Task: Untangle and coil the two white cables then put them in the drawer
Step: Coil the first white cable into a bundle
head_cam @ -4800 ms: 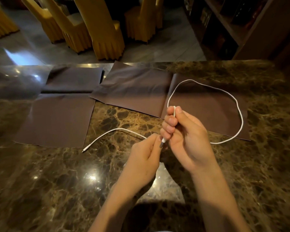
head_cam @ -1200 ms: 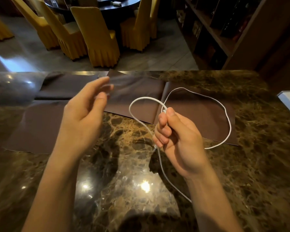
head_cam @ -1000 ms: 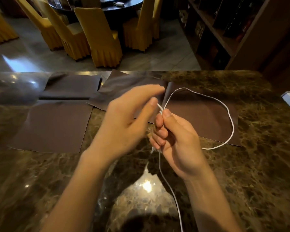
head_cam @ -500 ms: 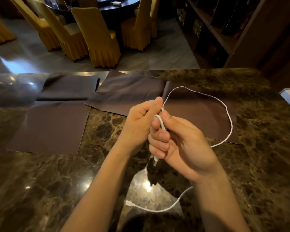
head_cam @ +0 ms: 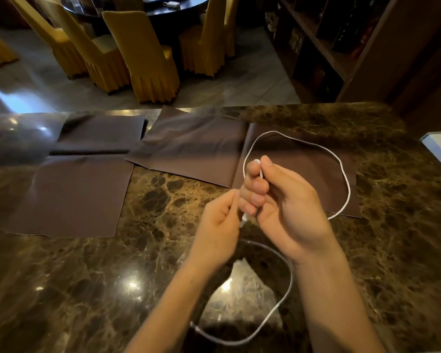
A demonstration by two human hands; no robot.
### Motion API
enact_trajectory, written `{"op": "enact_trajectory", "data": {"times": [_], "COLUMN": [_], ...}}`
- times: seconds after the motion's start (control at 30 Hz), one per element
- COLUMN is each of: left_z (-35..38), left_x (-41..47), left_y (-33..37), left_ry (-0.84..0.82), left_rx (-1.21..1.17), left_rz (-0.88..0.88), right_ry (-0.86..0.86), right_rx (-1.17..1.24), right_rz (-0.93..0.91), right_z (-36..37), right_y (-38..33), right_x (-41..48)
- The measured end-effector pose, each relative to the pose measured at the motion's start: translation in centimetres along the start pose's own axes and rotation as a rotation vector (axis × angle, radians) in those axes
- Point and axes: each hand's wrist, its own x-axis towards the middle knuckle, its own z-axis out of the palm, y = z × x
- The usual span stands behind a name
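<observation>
Gripping a fold of the white cable [head_cam: 349, 191] in the right hand [head_cam: 285, 205], fingers curled round it so it cannot slip, with the plug end [head_cam: 245, 217] poking out below. Pinching the cable just beside that with the left hand [head_cam: 218, 225], likely to feed in the next loop. Leaving the rest loose: one big loop on the brown mat [head_cam: 303, 169], another on the counter [head_cam: 163, 200] near the body.

I see a dark marble table [head_cam: 87, 289] with brown mats lying flat on it: one at left [head_cam: 69, 197], a folded one behind it [head_cam: 102, 133], another at centre [head_cam: 196, 149]. Beyond stand yellow-covered chairs [head_cam: 148, 57] around a dark round table [head_cam: 178, 8], with wooden shelves [head_cam: 329, 42] at right.
</observation>
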Motion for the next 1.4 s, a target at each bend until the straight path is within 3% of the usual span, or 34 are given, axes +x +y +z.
{"op": "enact_trajectory", "data": {"times": [0.23, 0.53, 0.77, 1.07, 1.27, 1.4], "left_z": [-0.1, 0.1, -1.3, -4.5, -5.6, -5.9], "left_x": [-1.6, -2.7, -3.5, -0.5, 3.0, 4.5], "left_y": [0.1, 1.9, 3.6, 5.3, 5.4, 4.5], "left_ry": [0.041, -0.046, -0.057, -0.007, -0.003, -0.069], "left_rx": [0.303, 0.428, 0.550, 0.572, 0.700, 0.518], "left_rz": [0.008, -0.053, 0.013, 0.068, 0.101, 0.090], "right_ry": [0.003, 0.055, 0.093, 0.006, 0.020, -0.074], "right_rx": [0.066, 0.013, -0.353, -0.816, -0.621, -0.585], "right_rz": [0.038, -0.088, -0.149, -0.090, 0.023, 0.076], "right_z": [-1.0, -0.6, -2.3, -1.6, -0.5, -0.7], "right_y": [-0.5, -0.1, 2.8, 6.1, 7.4, 7.2], "right_x": [2.1, 3.4, 3.2, 1.3, 0.5, 0.7]}}
